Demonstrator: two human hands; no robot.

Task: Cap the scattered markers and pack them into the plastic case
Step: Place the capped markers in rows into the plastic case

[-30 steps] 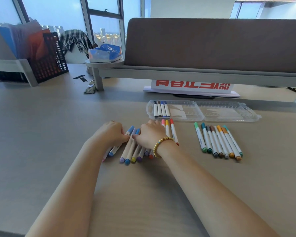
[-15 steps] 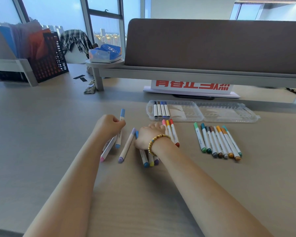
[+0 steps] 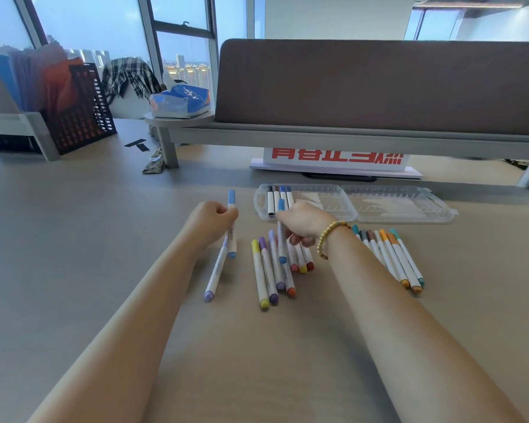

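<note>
My left hand [image 3: 212, 220] grips a light-blue capped marker [image 3: 231, 227] held upright above the desk. My right hand [image 3: 303, 221], with a bead bracelet, is closed on a blue capped marker [image 3: 282, 236], lifted over a loose pile. Below it lie yellow, purple, lilac and orange markers [image 3: 268, 270] and three short-showing red, yellow and orange ones [image 3: 301, 264]. A lilac marker [image 3: 216, 274] lies alone to the left. A row of several markers [image 3: 397, 257] lies to the right. The clear plastic case [image 3: 379, 206] is open beyond my hands, with several markers [image 3: 278, 198] at its left end.
A grey desk shelf [image 3: 318, 138] with a brown partition runs behind the case. Under it stands a white sign with red characters [image 3: 336, 160]. A black mesh file basket [image 3: 80, 117] and a tissue pack [image 3: 180, 100] are at the back left.
Both hands have risen from the pile, each lifting a blue marker. The left-over markers lie spread out where my hands were pressing them together.
</note>
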